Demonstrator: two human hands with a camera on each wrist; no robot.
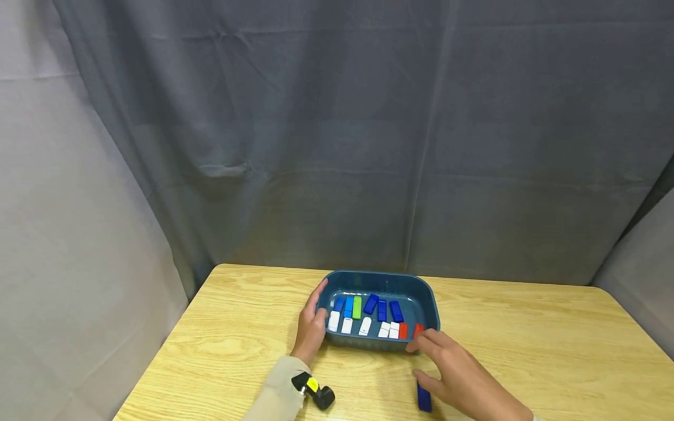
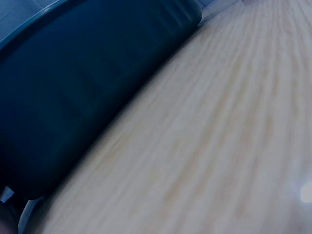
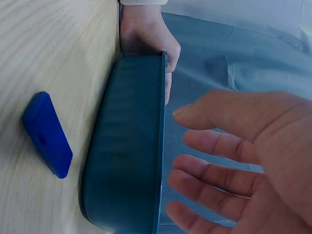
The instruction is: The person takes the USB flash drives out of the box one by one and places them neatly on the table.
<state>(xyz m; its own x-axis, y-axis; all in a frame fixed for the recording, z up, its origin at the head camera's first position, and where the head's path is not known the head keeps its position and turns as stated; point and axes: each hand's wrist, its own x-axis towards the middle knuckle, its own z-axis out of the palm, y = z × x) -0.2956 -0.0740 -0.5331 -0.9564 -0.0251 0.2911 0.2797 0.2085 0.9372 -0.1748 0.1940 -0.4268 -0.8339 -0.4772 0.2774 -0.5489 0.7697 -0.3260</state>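
Observation:
A dark teal plastic tub [image 1: 368,346] sits on the table with several small flat oblong pieces inside. Among them are a green piece [image 1: 357,307], blue pieces [image 1: 382,310], white pieces [image 1: 334,321] and red pieces [image 1: 402,331]. My left hand [image 1: 312,327] grips the tub's left end, thumb at the rim; the right wrist view shows this hand [image 3: 148,36] too. Over the front right corner, my right hand [image 1: 447,365] has its fingers spread and holds nothing. Beneath that hand, a dark blue oblong piece [image 1: 423,399] lies on the wood in front of the tub, seen whole in the right wrist view [image 3: 47,135].
The wooden table [image 1: 226,351] extends to both sides of the tub. A grey curtain [image 1: 337,146] hangs right behind its back edge, with pale cloth [image 1: 68,234] at the left. A black device with a yellow mark [image 1: 313,386] is strapped to the left wrist.

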